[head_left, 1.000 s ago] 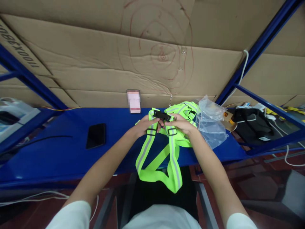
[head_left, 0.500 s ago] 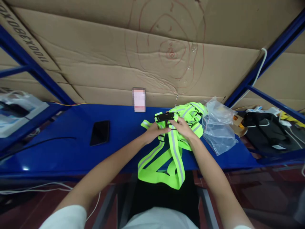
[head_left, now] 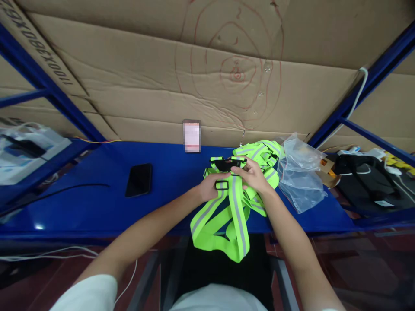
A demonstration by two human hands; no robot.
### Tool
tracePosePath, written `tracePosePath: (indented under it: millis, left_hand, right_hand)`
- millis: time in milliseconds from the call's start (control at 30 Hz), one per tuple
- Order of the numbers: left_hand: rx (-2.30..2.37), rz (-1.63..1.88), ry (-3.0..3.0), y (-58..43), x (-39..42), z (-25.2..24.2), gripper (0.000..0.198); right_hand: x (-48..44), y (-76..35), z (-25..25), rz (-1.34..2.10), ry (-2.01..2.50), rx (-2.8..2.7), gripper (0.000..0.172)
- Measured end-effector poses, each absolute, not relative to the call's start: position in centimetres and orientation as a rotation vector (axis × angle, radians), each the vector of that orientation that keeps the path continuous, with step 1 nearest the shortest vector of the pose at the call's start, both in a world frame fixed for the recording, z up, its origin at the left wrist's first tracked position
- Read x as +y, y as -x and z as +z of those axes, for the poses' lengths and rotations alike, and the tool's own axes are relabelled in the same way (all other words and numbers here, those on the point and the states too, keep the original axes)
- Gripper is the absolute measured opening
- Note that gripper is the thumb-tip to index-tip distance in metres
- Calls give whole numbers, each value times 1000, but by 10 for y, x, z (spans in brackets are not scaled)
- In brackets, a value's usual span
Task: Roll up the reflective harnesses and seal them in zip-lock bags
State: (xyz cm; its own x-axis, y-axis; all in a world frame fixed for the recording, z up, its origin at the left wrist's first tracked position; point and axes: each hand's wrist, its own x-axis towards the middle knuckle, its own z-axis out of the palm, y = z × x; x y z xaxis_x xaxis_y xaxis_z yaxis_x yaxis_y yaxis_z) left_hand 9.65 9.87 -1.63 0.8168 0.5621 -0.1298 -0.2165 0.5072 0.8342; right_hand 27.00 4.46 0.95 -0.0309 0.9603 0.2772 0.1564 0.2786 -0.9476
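A neon yellow-green reflective strap harness (head_left: 239,216) with grey stripes hangs in a loop over the table's front edge. At its top is a black plastic buckle (head_left: 223,164), held between both hands. My left hand (head_left: 209,186) is closed on the buckle's left side, beside a black strap slider (head_left: 222,185). My right hand (head_left: 253,173) pinches the right side of the buckle and the strap, thumb on top. More of the same neon straps (head_left: 259,151) lie bunched behind and right of my right hand. Some fingertips are hidden under the webbing.
Clear plastic bags (head_left: 300,172) lie right of the straps, near a black bag (head_left: 365,181). A black phone (head_left: 138,179) rests on the blue table (head_left: 97,172). Behind stands a cardboard wall (head_left: 145,73) with a small blurred card (head_left: 192,136). A black cable (head_left: 81,188) crosses the left side.
The view has shifted slightly. Both hands stay at the buckle; my left hand has turned and its slider now shows more clearly. The hanging loop has swung a little.
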Motion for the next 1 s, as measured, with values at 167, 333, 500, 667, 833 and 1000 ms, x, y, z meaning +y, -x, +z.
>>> tracePosePath:
  millis: [167,333,500,667,833,1000]
  left_hand:
    - [271,315,-856,-87,100,-6,72]
    - [289,357,-840,-85,110,-10,82]
    - [448,382,-853,-84,114,-10,50]
    - [532,443,-902,-81,111,-7,42]
    - [538,542,-914,-85,108,-10,50]
    - [528,546,-930,-88,107,-12,51]
  right_hand:
    - [34,-282,27,690,1059,-1583,28]
    - [38,-283,30,563,1027,-1807,26]
    - [37,-290,29,838,964,-1940,44]
    - [43,-298,23,1030,928,-1652,79]
    - [54,-281,9,949,1187,-1558,52]
    - [53,-268,4,754,1190,-1607,45]
